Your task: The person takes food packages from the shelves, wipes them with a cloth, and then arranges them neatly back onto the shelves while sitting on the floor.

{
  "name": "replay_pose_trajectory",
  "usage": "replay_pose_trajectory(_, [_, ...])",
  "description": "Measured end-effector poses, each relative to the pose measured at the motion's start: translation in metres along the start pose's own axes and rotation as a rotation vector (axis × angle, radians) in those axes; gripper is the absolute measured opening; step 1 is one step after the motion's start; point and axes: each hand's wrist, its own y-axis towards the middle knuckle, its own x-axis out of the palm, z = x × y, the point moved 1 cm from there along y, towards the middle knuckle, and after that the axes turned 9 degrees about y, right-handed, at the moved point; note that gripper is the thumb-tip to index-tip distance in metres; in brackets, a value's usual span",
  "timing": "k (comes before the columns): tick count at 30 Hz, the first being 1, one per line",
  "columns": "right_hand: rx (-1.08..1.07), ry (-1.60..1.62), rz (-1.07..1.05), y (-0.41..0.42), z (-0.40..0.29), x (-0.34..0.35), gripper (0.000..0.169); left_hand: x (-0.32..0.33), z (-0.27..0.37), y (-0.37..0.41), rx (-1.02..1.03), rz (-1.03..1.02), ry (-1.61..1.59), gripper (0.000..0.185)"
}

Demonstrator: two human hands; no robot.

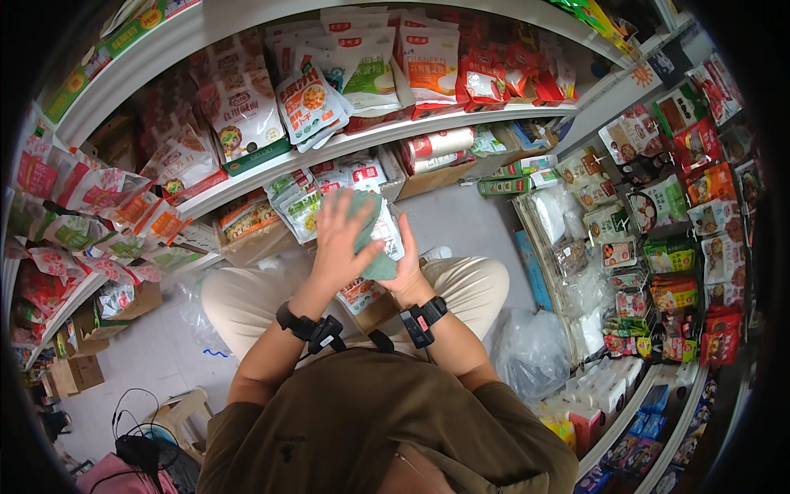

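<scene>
My left hand (338, 241), blurred, lies with fingers spread over a green cloth (378, 267). The cloth covers much of a white plastic pouch (389, 230) that bears writing. Along its right edge, my right hand (407, 265) holds this pouch from the side and below, its thumb pointing up. Under both hands, between my knees, an open cardboard box (373, 315) contains an orange and white food packet (358, 295). Just beyond my hands, several food pouches (299, 200) stand on the bottom level of the shelving.
A white shelf (345, 136) full of starch and noodle bags curves ahead. Hanging packets (666, 210) line the right side, and more packets (92, 185) hang at left. A clear plastic bag (534, 352) lies by my right knee. A beige stool (182, 420) stands behind left.
</scene>
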Motion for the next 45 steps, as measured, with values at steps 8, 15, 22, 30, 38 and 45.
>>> replay_pose_trajectory(8, [0.067,-0.010,0.032,0.000,-0.005,-0.007,0.054,-0.002,0.005,-0.003,0.259,-0.320,-0.127,0.066])
replay_pose_trajectory(15, [0.083,-0.024,0.036,-0.004,0.014,0.001,0.049,0.008,-0.019,0.013,0.116,-0.279,-0.037,0.066])
replay_pose_trajectory(22, [-0.075,-0.089,0.046,0.017,-0.031,-0.042,0.051,-0.002,0.015,-0.011,0.376,-0.388,-0.161,0.060])
replay_pose_trajectory(30, [0.073,-0.020,0.007,-0.004,0.001,0.012,0.052,0.008,-0.026,0.002,-0.003,-0.202,-0.244,0.053])
replay_pose_trajectory(38, [-0.087,-0.167,0.008,-0.008,0.003,0.001,0.050,-0.005,0.016,-0.006,0.269,-0.321,-0.207,0.059])
replay_pose_trajectory(45, [-0.125,-0.101,-0.002,-0.004,-0.017,0.013,0.059,-0.020,0.011,-0.011,0.384,-0.373,-0.302,0.053])
